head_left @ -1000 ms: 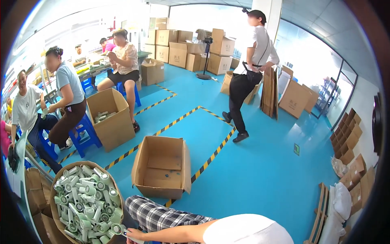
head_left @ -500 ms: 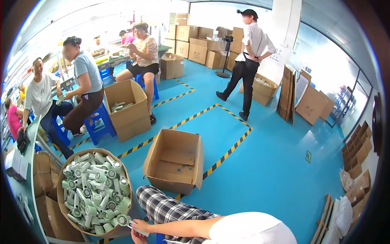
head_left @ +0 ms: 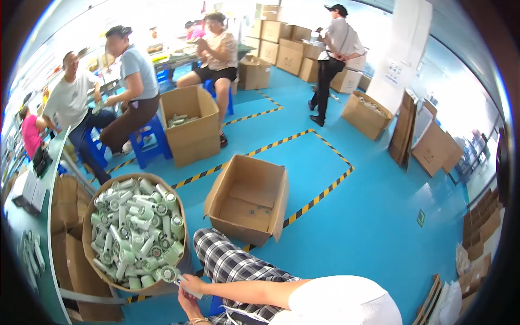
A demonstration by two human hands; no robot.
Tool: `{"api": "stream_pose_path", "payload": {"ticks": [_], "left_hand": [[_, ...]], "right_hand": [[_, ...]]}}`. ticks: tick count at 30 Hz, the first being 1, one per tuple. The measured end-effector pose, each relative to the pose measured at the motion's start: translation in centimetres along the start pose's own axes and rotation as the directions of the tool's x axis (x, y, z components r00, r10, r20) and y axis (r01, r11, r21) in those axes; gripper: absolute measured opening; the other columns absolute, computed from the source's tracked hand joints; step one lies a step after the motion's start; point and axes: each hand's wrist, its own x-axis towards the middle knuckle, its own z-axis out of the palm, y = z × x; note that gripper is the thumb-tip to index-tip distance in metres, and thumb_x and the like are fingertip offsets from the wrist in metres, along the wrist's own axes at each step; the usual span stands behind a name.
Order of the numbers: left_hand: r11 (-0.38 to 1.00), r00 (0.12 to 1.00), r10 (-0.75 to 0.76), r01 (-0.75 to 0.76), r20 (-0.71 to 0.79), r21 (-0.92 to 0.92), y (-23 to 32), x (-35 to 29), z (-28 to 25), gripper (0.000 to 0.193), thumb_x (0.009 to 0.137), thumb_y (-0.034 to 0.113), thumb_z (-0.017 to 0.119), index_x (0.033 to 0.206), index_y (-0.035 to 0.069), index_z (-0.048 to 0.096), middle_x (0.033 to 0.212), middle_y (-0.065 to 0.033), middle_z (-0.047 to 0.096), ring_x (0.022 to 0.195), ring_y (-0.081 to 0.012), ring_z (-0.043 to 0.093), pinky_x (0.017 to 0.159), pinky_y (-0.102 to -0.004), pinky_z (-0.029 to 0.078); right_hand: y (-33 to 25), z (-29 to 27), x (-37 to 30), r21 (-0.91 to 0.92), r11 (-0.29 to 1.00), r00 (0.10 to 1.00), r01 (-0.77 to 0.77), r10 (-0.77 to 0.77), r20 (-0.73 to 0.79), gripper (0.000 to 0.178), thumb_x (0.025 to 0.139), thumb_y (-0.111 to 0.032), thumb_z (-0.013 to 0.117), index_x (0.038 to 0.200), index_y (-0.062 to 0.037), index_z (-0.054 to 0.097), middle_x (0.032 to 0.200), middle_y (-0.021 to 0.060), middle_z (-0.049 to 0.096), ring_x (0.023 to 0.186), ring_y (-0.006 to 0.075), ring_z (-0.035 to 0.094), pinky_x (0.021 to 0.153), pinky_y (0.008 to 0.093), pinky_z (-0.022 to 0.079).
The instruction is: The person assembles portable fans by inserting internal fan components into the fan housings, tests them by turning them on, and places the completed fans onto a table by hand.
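Observation:
A pale green and white handheld fan [head_left: 169,274] is between my hands at the lower middle, its round head toward the carton of fans. My right hand [head_left: 192,284] closes on it near the base of the head. My left hand [head_left: 189,304], a bracelet at its wrist, is closed around the handle from below, its fingers partly hidden. Just left of my hands, a large round-bulging carton [head_left: 183,249] is heaped with similar green and white fans [head_left: 138,227]. My knee in checked trousers [head_left: 227,257] lies beside it.
Ahead stands an open carton [head_left: 244,192] with small scraps inside. Beyond it is another carton [head_left: 190,138] holding some fans, beside seated co-workers on blue stools [head_left: 151,146]. A green bench [head_left: 57,162] runs along the left. Someone in a cap [head_left: 333,59] stands farther back. Black-yellow tape [head_left: 314,203] marks the floor.
The whole view has shifted, so the surroundings sit farther right and slightly higher. The person in the cap has stepped farther away. Both my hands still hold the fan.

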Motion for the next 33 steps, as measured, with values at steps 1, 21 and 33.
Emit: {"api": "stream_pose_path", "payload": {"ticks": [1, 21, 33], "left_hand": [[1.0, 0.997, -0.008, 0.006, -0.074, -0.017, -0.2, -0.3, -0.4, 0.025, 0.092, 0.035, 0.043, 0.09, 0.014, 0.057, 0.063, 0.0088, 0.047, 0.049, -0.0026, 0.038, 0.043, -0.0194, 0.028], [0.984, 0.971, 0.174, -0.166, -0.166, 0.06, 1.9, -1.0, 0.9, 0.033, 0.092, 0.027, 0.049, 0.114, 0.003, 0.054, 0.077, 0.0043, 0.054, 0.065, -0.0039, 0.047, 0.057, -0.019, 0.037], [0.886, 0.862, 0.449, -0.395, -0.235, 0.244, 2.2, 0.7, 0.3, 0.035, 0.094, 0.025, 0.044, 0.123, 0.005, 0.046, 0.118, -0.0042, 0.049, 0.106, -0.0153, 0.049, 0.086, -0.0297, 0.041]], "right_hand": [[-0.3, 0.3, -0.6, 0.072, 0.992, 0.992, -0.101, 0.095, 0.079, 0.022, 0.084, -0.023, 0.05, 0.096, -0.0051, 0.05, 0.069, 0.0131, 0.06, 0.051, 0.0217, 0.061, 0.041, 0.0354, 0.05], [-2.1, 0.0, 1.6, 0.034, 0.996, 0.942, 0.086, -0.092, 0.321, 0.021, 0.087, -0.015, 0.05, 0.105, -0.0049, 0.047, 0.084, 0.0031, 0.054, 0.073, 0.0103, 0.053, 0.063, 0.0256, 0.045], [-3.2, -0.2, 2.2, 0.041, 0.998, 0.915, 0.052, -0.064, 0.397, 0.029, 0.082, -0.007, 0.056, 0.109, -0.0047, 0.047, 0.087, 0.0048, 0.058, 0.069, 0.0125, 0.057, 0.061, 0.0257, 0.047]]}}
